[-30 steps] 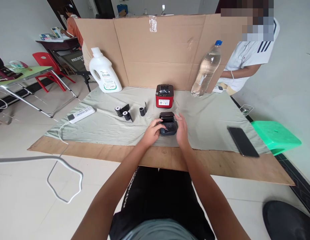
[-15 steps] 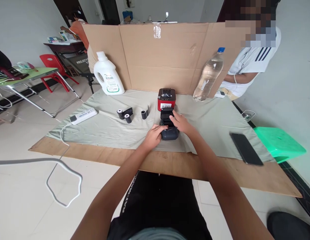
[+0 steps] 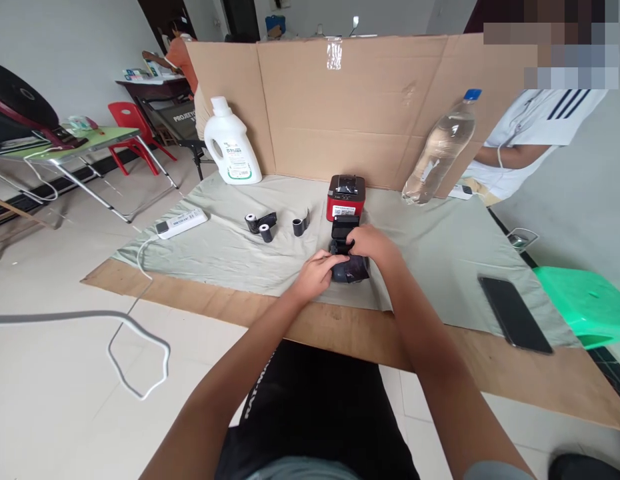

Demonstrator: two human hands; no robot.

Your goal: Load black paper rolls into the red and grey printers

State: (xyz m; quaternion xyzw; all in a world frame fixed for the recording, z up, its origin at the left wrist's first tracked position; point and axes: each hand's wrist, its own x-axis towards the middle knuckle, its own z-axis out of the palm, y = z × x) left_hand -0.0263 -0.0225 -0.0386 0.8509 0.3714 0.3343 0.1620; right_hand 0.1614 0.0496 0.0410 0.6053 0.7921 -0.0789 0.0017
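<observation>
A small black printer (image 3: pixel 351 269) with its lid raised sits on the grey-green cloth (image 3: pixel 425 240) near the front. My left hand (image 3: pixel 317 273) grips its left side with curled fingers. My right hand (image 3: pixel 373 243) lies over its top, fingers bent down into the open compartment; what they touch is hidden. A red printer (image 3: pixel 345 197) stands just behind it. Three black paper rolls (image 3: pixel 263 225) lie to the left on the cloth.
A cardboard screen (image 3: pixel 360 107) stands at the back, with a white detergent jug (image 3: pixel 233 145) and a clear water bottle (image 3: pixel 439 150) leaning by it. A power strip (image 3: pixel 181 222) lies left, a phone (image 3: pixel 514 322) right. A person in a white shirt (image 3: pixel 540 133) sits behind; a green stool (image 3: pixel 585 303) is nearby.
My right hand moved from the printer's right side onto its top and into the open lid. The left hand stayed on the left side. The camera view shifted a little.
</observation>
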